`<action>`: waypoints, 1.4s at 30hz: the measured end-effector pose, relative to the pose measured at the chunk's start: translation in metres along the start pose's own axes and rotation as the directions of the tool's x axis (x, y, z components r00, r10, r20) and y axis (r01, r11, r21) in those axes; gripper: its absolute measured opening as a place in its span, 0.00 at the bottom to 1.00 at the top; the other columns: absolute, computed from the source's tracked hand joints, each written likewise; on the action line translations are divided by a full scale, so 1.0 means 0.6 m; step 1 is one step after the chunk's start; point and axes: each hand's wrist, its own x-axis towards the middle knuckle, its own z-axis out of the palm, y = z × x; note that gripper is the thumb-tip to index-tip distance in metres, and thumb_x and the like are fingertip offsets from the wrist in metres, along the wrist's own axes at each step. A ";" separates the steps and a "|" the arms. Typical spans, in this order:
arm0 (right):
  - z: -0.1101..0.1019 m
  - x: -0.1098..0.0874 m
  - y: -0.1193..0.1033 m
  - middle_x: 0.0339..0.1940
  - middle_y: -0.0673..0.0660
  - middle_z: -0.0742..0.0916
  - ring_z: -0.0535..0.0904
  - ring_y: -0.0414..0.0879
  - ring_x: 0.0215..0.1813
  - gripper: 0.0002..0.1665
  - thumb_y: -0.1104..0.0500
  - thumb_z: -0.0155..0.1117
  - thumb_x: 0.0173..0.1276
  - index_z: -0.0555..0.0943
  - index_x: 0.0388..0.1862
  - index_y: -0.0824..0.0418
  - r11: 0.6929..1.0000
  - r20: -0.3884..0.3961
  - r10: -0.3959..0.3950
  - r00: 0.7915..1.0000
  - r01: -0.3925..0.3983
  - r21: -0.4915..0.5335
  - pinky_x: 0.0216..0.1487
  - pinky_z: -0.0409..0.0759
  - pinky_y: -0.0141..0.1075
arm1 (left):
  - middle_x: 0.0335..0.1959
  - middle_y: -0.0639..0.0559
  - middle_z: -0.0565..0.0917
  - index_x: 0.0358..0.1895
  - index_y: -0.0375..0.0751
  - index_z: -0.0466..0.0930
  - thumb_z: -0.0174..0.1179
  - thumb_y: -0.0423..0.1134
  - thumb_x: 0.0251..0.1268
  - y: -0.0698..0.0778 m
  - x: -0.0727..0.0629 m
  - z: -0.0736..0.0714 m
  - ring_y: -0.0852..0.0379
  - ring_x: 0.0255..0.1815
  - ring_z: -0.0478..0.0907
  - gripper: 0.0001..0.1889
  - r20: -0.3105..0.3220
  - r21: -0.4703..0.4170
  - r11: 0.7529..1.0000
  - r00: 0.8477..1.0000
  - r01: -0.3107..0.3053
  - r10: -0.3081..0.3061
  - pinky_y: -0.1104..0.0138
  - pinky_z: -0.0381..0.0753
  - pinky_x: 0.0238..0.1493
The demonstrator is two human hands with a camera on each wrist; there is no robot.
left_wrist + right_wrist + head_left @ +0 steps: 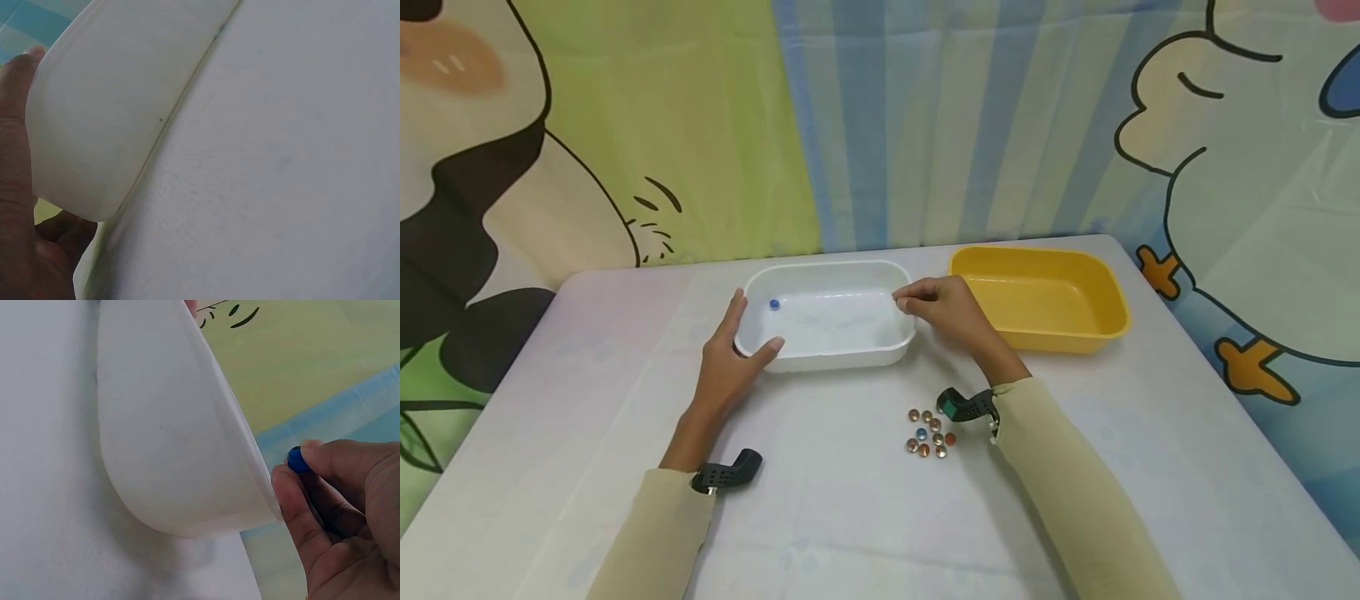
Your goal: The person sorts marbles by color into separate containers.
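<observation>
While loose marbles lie clustered on the near surface, probably for easy reach, the left hand spreads thumb and fingers around the left end of the white tray, apparently to steady it. At its right end, the right hand pinches a blue marble, fingertips suiting something so small. Another marble lies inside; rightward stands the yellow tray.

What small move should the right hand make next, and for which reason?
Probably, the right hand should move slightly inward and release its pinched small, round, glossy blue marble inside the white, rounded rectangular plastic tray. Its fingertips are already at the tray's right-end rim, a similar small blue piece lies inside, and the left hand touches the opposite end.
</observation>
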 end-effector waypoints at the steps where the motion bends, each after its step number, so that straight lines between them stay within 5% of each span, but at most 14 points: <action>1: 0.000 0.001 0.000 0.45 0.52 0.87 0.76 0.49 0.45 0.13 0.57 0.66 0.68 0.86 0.48 0.62 1.000 0.004 0.005 1.000 -0.005 0.008 0.48 0.77 0.39 | 0.78 0.55 0.48 0.78 0.49 0.47 0.64 0.58 0.60 0.000 0.000 0.000 0.53 0.77 0.45 0.48 0.001 0.000 1.000 1.000 0.000 0.000 0.52 0.50 0.73; 27: -0.001 0.061 -0.022 0.44 0.52 0.87 0.80 0.52 0.52 0.13 0.53 0.66 0.69 0.86 0.47 0.57 0.965 -0.021 0.244 0.969 -0.241 0.099 0.60 0.74 0.40 | 0.78 0.52 0.49 0.78 0.49 0.47 0.64 0.58 0.60 -0.002 0.000 -0.001 0.53 0.77 0.45 0.48 -0.001 0.009 1.000 1.000 0.011 -0.011 0.51 0.50 0.73; 42: 0.001 0.058 -0.024 0.47 0.51 0.85 0.76 0.48 0.51 0.12 0.56 0.65 0.68 0.85 0.49 0.57 0.972 -0.046 0.223 0.974 -0.218 0.089 0.59 0.74 0.40 | 0.78 0.54 0.48 0.78 0.50 0.47 0.64 0.58 0.60 0.003 -0.001 0.001 0.52 0.77 0.46 0.48 0.000 0.012 1.000 1.000 0.016 -0.016 0.51 0.52 0.73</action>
